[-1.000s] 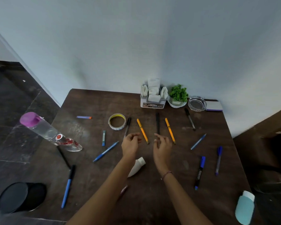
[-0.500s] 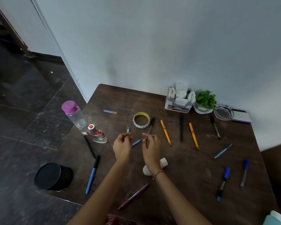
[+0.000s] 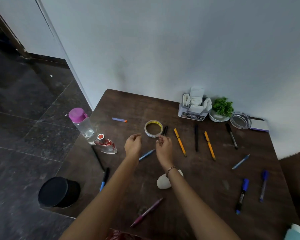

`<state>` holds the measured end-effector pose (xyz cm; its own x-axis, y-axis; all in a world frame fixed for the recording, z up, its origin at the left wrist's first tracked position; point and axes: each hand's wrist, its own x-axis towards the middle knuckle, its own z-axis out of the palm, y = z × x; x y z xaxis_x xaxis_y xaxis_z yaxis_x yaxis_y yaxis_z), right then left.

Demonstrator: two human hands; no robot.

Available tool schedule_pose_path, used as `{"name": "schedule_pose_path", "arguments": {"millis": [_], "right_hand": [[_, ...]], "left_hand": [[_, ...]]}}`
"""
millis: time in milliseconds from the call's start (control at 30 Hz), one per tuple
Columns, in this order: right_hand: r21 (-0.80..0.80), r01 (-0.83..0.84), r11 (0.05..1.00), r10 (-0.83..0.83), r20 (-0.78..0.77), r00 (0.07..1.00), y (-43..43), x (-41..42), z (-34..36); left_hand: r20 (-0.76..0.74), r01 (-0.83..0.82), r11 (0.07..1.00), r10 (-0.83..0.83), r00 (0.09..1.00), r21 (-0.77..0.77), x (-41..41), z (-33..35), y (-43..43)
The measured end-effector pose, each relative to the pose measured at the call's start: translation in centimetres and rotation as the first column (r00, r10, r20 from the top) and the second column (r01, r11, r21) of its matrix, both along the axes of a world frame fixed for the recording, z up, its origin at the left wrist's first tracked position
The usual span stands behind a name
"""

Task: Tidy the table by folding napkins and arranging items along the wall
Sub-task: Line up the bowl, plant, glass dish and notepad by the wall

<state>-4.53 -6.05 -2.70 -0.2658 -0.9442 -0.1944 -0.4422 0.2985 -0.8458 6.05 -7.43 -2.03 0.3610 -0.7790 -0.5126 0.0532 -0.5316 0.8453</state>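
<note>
We saw the left grip (image 3: pixel 132 144) hovering over the brown surface (image 3: pixel 206 187) with its fingers loosely curled. We could not tell whether it pinched anything small. The right grip (image 3: pixel 164 148) hung just beside it, fingertips at the near end of a short black pen (image 3: pixel 165 129). We could not tell whether they grasped the pen or only came close.

A tape roll (image 3: pixel 153 130) lay flat just beyond the gap between the two grips, right beside that short black pen. A blue pen (image 3: pixel 146 155) lay slanted nearer than the grips, running under the left wrist.

To the right of the right grip lay a yellow pen (image 3: pixel 180 142), then a long black pen (image 3: pixel 196 139), then a second yellow pen (image 3: pixel 210 145). All three pointed roughly toward the wall (image 3: pixel 180 49).

The napkins (image 3: pixel 196 101) stood well beyond and to the right of the right grip, tucked upright in a white holder (image 3: pixel 192 116) against the wall. A small green plant (image 3: pixel 222 106) sat just beside the holder.

To the left of the left grip stood a clear bottle (image 3: pixel 81 125) with a pink cap. A small glass bottle (image 3: pixel 106 144) with a red top sat between it and that grip.
</note>
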Motion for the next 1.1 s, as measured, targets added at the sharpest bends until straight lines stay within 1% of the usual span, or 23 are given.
{"name": "schedule_pose_path", "arguments": {"millis": [100, 133, 200, 267, 367, 433, 567, 700, 933, 1100], "right_hand": [[0.137, 0.093, 0.986, -0.112, 0.139, 0.984, -1.9, -0.5, -1.0], [0.161, 0.11, 0.981, -0.136, 0.161, 0.978, -2.6, -0.5, -1.5], [0.172, 0.124, 0.977, -0.15, 0.15, 0.977, -3.7, -0.4, -2.4], [0.173, 0.136, 0.975, -0.158, 0.122, 0.98, -4.8, -0.5, -2.9], [0.176, 0.14, 0.974, -0.157, 0.086, 0.984, -5.8, -0.8, -3.0], [0.191, 0.132, 0.973, -0.147, 0.066, 0.987, -6.2, -0.7, -3.3], [0.219, 0.115, 0.969, -0.128, 0.044, 0.991, -6.6, -0.5, -3.5], [0.249, 0.118, 0.961, -0.136, 0.057, 0.989, -6.8, -0.4, -2.6], [0.238, 0.131, 0.962, -0.148, 0.053, 0.988, -7.6, -0.5, -2.4], [0.231, 0.121, 0.965, -0.136, 0.051, 0.989, -7.8, -0.1, -2.5]], "left_hand": [[-0.032, 0.05, 0.999, -0.051, 0.998, -0.006, -0.4, 0.2, -2.6], [-0.051, 0.062, 0.998, -0.063, 0.997, -0.013, -0.5, 0.3, -3.4], [-0.069, 0.091, 0.996, -0.091, 0.993, -0.003, -0.5, 0.4, -4.9], [-0.052, 0.139, 0.99, -0.138, 0.989, 0.023, -0.7, 0.2, -6.3], [-0.04, 0.206, 0.975, -0.204, 0.978, 0.085, -1.1, -0.4, -7.9], [-0.041, 0.223, 0.968, -0.22, 0.975, 0.118, -1.5, -1.1, -8.3], [-0.007, 0.186, 0.973, -0.187, 0.982, 0.138, -2.1, -2.4, -8.7], [0.05, 0.141, 0.979, -0.149, 0.988, 0.145, -2.5, -2.7, -9.2], [0.143, 0.17, 0.969, -0.197, 0.97, 0.179, -2.4, -3.4, -10.4], [0.166, 0.173, 0.963, -0.21, 0.964, 0.209, -1.9, -4.3, -10.8]]}}
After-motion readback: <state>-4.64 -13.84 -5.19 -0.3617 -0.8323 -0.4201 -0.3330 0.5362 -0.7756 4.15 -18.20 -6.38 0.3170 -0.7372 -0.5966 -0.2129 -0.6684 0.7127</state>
